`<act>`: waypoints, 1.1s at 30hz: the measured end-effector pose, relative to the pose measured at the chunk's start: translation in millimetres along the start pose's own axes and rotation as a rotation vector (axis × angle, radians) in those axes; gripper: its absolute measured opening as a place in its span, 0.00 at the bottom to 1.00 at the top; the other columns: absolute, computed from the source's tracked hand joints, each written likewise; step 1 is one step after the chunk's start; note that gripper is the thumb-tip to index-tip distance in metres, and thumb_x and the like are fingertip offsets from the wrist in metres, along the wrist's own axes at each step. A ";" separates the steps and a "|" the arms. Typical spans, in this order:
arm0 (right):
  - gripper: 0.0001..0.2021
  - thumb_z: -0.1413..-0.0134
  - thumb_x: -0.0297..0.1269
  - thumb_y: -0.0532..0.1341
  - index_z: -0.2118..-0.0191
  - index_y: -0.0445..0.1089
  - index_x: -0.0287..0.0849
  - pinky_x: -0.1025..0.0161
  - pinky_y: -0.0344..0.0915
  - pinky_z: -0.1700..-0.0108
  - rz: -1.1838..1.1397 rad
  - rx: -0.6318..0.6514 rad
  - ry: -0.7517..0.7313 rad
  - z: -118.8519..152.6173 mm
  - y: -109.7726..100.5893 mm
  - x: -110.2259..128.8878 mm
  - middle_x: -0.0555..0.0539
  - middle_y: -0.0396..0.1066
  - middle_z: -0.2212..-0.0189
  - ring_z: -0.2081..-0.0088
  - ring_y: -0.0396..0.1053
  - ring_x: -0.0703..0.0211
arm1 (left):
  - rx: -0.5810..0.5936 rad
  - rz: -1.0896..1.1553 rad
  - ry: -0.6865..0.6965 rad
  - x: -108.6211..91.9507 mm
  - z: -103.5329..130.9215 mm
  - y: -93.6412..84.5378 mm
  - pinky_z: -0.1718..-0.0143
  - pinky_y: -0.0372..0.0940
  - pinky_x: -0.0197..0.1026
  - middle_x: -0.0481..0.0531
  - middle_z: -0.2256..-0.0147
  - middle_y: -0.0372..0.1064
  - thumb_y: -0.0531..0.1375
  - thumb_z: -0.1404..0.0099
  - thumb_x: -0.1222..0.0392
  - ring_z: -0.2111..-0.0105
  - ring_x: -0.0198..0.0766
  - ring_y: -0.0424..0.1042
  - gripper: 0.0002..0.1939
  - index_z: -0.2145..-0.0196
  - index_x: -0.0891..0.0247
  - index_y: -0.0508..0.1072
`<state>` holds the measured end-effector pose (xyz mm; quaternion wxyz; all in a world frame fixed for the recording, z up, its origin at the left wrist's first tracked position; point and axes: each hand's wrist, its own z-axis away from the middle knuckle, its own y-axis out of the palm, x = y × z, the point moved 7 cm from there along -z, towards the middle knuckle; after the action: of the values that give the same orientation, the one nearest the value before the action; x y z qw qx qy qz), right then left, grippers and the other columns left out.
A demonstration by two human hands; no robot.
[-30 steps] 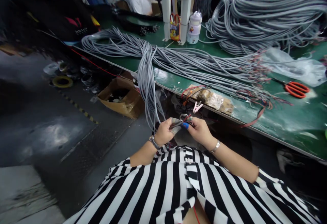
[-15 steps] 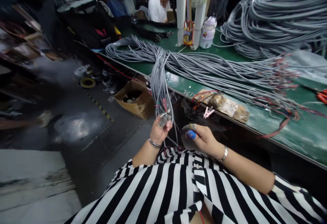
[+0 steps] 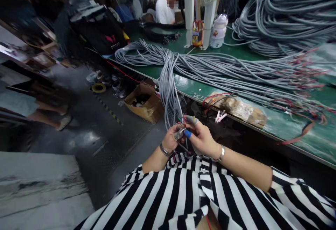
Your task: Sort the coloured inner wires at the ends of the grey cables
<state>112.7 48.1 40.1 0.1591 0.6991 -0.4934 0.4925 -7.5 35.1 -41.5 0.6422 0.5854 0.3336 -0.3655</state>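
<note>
Grey cables (image 3: 170, 86) hang in a bundle over the table edge, down to my hands. My left hand (image 3: 172, 138), with taped fingers and a metal watch strap, is closed around the stripped end of a cable. Thin coloured wires (image 3: 183, 120) stick up between both hands. My right hand (image 3: 203, 138), blue tape on its thumb and grey tape on a finger, pinches at the same wire ends and meets the left fingertips. Which single wire it grips is too small to tell.
On the green table (image 3: 301, 132) lie long grey cables, a large cable coil (image 3: 296, 16), a taped block (image 3: 238, 110) and a white-lilac bottle (image 3: 219, 30). A cardboard box (image 3: 145, 104) stands below. A person (image 3: 165, 9) sits beyond; another's legs (image 3: 46, 116) show left.
My right hand has moved left to the wire ends in my left hand. The view has shifted slightly, and a person's legs have come further into view at the left.
</note>
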 end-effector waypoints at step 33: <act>0.30 0.61 0.66 0.66 0.75 0.67 0.38 0.68 0.49 0.79 -0.365 0.121 0.803 90.5 -81.0 -56.9 0.53 0.62 0.81 0.80 0.52 0.70 | 0.826 -1.340 0.688 -15.5 6.7 111.8 0.70 0.61 0.37 0.51 0.76 0.71 0.55 0.32 0.56 0.74 0.35 0.71 0.12 0.68 0.63 0.75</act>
<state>227.7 51.7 -28.7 0.3813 0.5360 -0.2310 0.7169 80.8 34.9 29.2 -0.1106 0.5300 0.6254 -0.5620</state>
